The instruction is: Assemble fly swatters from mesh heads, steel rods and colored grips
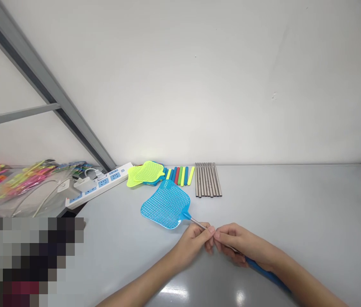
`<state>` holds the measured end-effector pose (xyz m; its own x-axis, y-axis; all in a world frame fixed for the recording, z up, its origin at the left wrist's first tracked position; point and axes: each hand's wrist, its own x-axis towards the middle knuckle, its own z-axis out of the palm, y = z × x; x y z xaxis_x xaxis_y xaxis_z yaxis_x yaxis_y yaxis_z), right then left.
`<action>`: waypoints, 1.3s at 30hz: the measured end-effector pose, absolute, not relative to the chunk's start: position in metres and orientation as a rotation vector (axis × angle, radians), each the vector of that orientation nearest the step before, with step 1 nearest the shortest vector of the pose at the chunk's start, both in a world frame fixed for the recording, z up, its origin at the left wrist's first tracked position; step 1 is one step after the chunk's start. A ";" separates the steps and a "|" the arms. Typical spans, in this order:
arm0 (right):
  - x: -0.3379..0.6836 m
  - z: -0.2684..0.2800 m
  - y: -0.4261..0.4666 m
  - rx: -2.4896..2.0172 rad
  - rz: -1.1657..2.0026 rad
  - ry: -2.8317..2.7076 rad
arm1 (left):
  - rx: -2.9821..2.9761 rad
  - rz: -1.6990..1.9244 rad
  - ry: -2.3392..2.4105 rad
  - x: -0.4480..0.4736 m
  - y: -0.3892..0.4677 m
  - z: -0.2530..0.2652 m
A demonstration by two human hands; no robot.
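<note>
We grip the metal stick (197, 222) of a blue swatter (167, 204) with our left hand (195, 239) and right hand (242, 242), close together, over the gray table (282, 204).

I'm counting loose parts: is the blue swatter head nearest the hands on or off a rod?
On: the metal rod meets the blue swatter head at its neck, without visible gap. How firmly, I cannot tell.

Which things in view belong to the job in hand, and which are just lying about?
In the job, likely:
blue fly swatter, in left hand and right hand
swatter heads
coloured handles
metal rods

Lying about, probably:
power strip
plugs
plastic bags of colourful items
</note>
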<state>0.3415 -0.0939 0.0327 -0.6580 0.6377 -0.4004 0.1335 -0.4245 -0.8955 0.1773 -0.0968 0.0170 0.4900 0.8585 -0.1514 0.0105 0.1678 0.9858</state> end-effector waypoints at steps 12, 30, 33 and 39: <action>0.335 0.037 -0.100 -0.850 2.441 -1.334 | 1.169 0.364 0.845 0.166 -0.094 0.025; 0.337 0.037 -0.099 -0.905 2.604 -1.248 | 0.873 0.269 0.719 0.159 -0.096 0.020; 0.337 0.037 -0.099 -0.904 2.635 -1.265 | 0.880 0.278 0.714 0.156 -0.098 0.020; 0.338 0.036 -0.098 -1.045 2.521 -1.362 | 0.889 0.298 0.757 0.153 -0.097 0.023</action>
